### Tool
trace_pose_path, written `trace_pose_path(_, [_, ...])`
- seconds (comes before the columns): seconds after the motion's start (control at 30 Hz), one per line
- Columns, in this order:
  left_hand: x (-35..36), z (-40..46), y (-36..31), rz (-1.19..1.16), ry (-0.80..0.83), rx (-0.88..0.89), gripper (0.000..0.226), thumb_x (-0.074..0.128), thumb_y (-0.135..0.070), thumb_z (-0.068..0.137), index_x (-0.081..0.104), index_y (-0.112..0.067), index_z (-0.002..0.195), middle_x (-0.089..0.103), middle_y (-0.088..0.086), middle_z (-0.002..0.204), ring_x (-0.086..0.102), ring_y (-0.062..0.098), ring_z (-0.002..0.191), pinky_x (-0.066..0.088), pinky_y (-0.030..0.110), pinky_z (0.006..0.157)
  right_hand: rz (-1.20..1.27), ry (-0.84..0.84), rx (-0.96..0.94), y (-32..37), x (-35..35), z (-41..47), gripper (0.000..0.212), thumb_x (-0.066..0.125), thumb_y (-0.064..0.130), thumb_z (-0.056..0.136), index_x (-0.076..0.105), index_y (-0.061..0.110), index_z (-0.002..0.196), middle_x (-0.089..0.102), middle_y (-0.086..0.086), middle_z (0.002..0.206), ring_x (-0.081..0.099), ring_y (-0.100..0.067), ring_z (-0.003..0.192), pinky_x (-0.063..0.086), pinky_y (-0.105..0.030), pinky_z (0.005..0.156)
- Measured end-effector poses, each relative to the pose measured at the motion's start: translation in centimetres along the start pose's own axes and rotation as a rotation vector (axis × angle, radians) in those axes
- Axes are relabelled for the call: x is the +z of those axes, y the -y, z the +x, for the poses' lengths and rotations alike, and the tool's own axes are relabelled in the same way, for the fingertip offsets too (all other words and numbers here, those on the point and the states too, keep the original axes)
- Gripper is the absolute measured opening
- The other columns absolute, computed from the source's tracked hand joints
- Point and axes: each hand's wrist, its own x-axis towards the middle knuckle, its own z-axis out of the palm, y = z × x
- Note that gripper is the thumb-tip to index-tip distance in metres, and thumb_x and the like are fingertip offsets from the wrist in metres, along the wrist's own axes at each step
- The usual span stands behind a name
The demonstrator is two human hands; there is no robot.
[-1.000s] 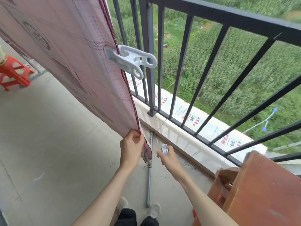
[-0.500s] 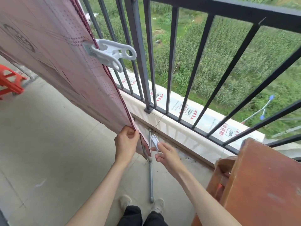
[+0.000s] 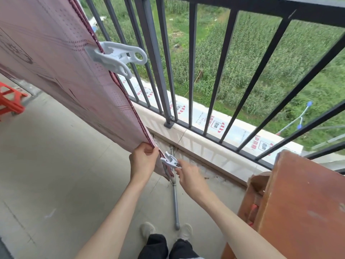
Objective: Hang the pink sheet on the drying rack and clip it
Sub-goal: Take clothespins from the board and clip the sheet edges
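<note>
The pink sheet [image 3: 61, 71] hangs slanted across the upper left, its dark red hemmed edge running from about twelve o'clock down toward the centre. A large white clip [image 3: 116, 57] is clamped on that edge at roughly eleven o'clock, its ringed handles sticking out toward the black railing [image 3: 162, 75]. The left hand [image 3: 142, 161] pinches the sheet's lower corner just below centre, thumb and fingers closed on the hem. Just beside it, at its three o'clock, a small white clip [image 3: 170, 161] sits at the sheet's edge, and the right hand [image 3: 192, 176] reaches to it; the hand is blurred, its fingertips at the clip's handles, and whether they grip it cannot be told. The two hands are close together but apart. A grey metal pole [image 3: 175, 200] lies on the concrete floor [image 3: 46, 174] beneath them, ending between the person's shoes. A brown wooden piece of furniture [image 3: 298, 206] stands at four o'clock, and a red plastic stool [image 3: 9, 101] at nine o'clock.
</note>
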Motion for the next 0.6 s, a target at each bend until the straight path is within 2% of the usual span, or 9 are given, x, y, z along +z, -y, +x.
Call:
trace_pose_path(0.1, [0.0,0.2,0.1,0.002,0.014,0.008,0.012,0.061,-0.018,0.079,0.065,-0.007,0.074,0.072,0.004,0.075,0.066,0.016,0.079,0.042,0.021,0.070,-0.195,-0.013,-0.077,1.4,0.0,0.7,0.020,0.040,0.013,0.095,0.048,0.006,0.113,0.064,-0.021,0.102,0.058,-0.040,0.093,0.033,-0.039,0.065])
trace_pose_path(0.2, [-0.1,0.3,0.2,0.008,0.027,0.009,0.013,0.061,-0.019,0.079,0.065,-0.008,0.072,0.072,0.003,0.075,0.067,0.017,0.079,0.045,0.023,0.074,-0.280,-0.012,-0.103,2.3,0.7,1.4,0.021,0.042,0.006,0.091,0.047,0.005,0.112,0.063,-0.020,0.105,0.058,-0.040,0.092,0.027,-0.035,0.061])
trace_pose_path(0.33, [-0.3,0.4,0.1,0.029,0.046,0.011,0.012,0.061,-0.019,0.078,0.067,-0.010,0.074,0.072,0.000,0.075,0.066,0.014,0.079,0.041,0.021,0.070,-0.289,-0.033,-0.073,3.0,1.8,2.6,0.023,0.046,0.009,0.089,0.045,0.006,0.112,0.060,-0.018,0.107,0.058,-0.039,0.092,0.033,-0.037,0.062])
trace_pose_path(0.4, [-0.5,0.4,0.2,0.024,0.051,0.020,0.011,0.061,-0.017,0.079,0.067,-0.010,0.075,0.072,0.001,0.075,0.066,0.014,0.079,0.039,0.017,0.067,-0.271,-0.007,-0.061,3.3,1.7,2.6,0.030,0.044,0.015,0.092,0.042,0.005,0.121,0.057,-0.019,0.113,0.055,-0.039,0.101,0.038,-0.040,0.072])
trace_pose_path(0.5, [-0.8,-0.2,0.4,-0.008,0.060,0.079,0.011,0.059,-0.016,0.083,0.065,-0.008,0.080,0.070,0.002,0.080,0.063,0.014,0.080,0.036,0.007,0.061,-0.225,0.071,-0.049,2.9,1.2,1.8,0.064,0.048,0.035,0.093,0.020,0.007,0.143,0.047,-0.018,0.133,0.043,-0.035,0.121,0.034,-0.042,0.094])
trace_pose_path(0.53, [-0.7,-0.7,0.6,-0.009,0.074,0.110,0.011,0.057,-0.017,0.085,0.065,-0.009,0.084,0.069,0.001,0.084,0.061,0.013,0.081,0.036,0.007,0.063,-0.187,0.074,-0.039,2.4,1.1,1.4,0.074,0.050,0.041,0.091,0.013,0.009,0.146,0.039,-0.016,0.142,0.036,-0.033,0.129,0.031,-0.042,0.102])
trace_pose_path(0.6, [-0.4,-2.2,1.3,0.029,0.114,0.195,0.009,0.055,-0.016,0.087,0.063,-0.013,0.092,0.066,-0.001,0.091,0.057,0.012,0.083,0.039,0.016,0.072,-0.133,0.023,-0.032,1.1,1.0,0.0,0.079,0.045,0.052,0.089,0.009,0.014,0.148,0.023,-0.009,0.153,0.022,-0.026,0.141,0.021,-0.040,0.113])
